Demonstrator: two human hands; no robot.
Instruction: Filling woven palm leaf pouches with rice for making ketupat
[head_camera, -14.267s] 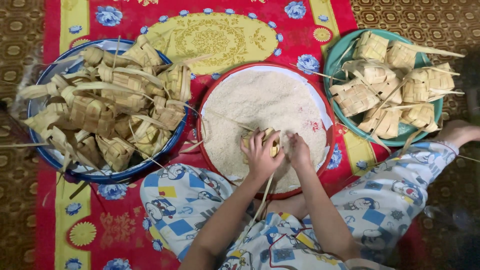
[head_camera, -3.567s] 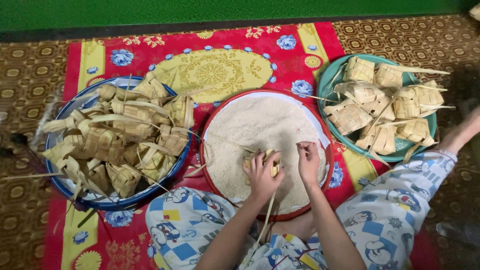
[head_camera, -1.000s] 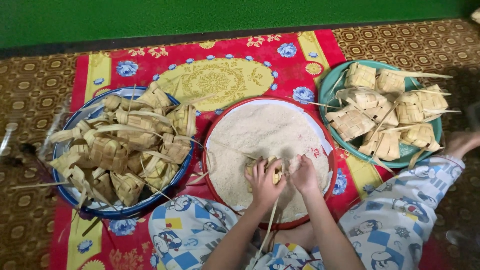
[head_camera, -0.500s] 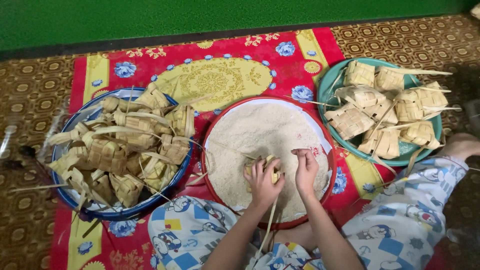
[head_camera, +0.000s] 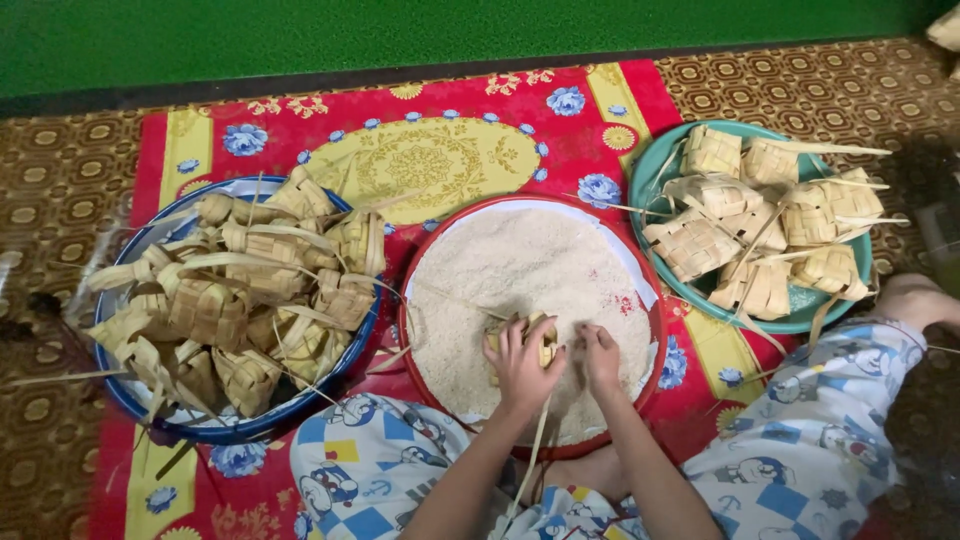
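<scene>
A round red-rimmed tray (head_camera: 652, 300) heaped with raw white rice (head_camera: 520, 270) lies in front of me. My left hand (head_camera: 522, 362) grips a woven palm-leaf pouch (head_camera: 543, 338) over the near part of the rice, and its long leaf tail hangs down towards my lap. Just to the right, my right hand (head_camera: 600, 358) rests with fingers bent down into the rice next to the pouch, nothing visibly held in it.
A blue basin (head_camera: 130, 400) at left holds several empty woven pouches. A teal basin (head_camera: 650, 180) at right holds several plumper pouches. All stand on a red flowered mat (head_camera: 200, 140) over a brown patterned floor. My legs in patterned blue-and-white cloth frame the tray.
My right hand, raised beside the pouch half a second ago, has come down onto the rice. The left hand still holds the pouch in the same spot.
</scene>
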